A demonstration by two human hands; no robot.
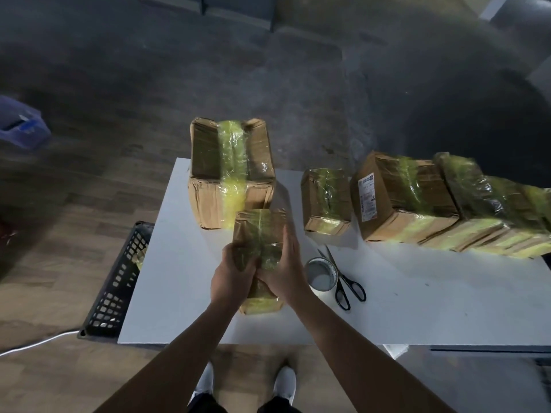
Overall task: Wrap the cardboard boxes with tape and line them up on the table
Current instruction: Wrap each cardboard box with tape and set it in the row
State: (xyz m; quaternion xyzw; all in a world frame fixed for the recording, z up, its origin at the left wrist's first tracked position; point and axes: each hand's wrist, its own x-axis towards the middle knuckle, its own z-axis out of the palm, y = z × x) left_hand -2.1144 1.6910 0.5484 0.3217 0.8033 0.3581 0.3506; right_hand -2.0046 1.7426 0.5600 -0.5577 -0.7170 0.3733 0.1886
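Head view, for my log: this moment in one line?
left hand, right hand grip small taped brown cardboard box | over white table

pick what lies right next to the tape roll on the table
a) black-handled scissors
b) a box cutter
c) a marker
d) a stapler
a, the black-handled scissors lie on the white table just right of the tape roll, their blades running past its rim.

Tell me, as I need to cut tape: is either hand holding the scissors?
No, the scissors lie on the table beside the tape roll; the left hand and right hand grip the small box.
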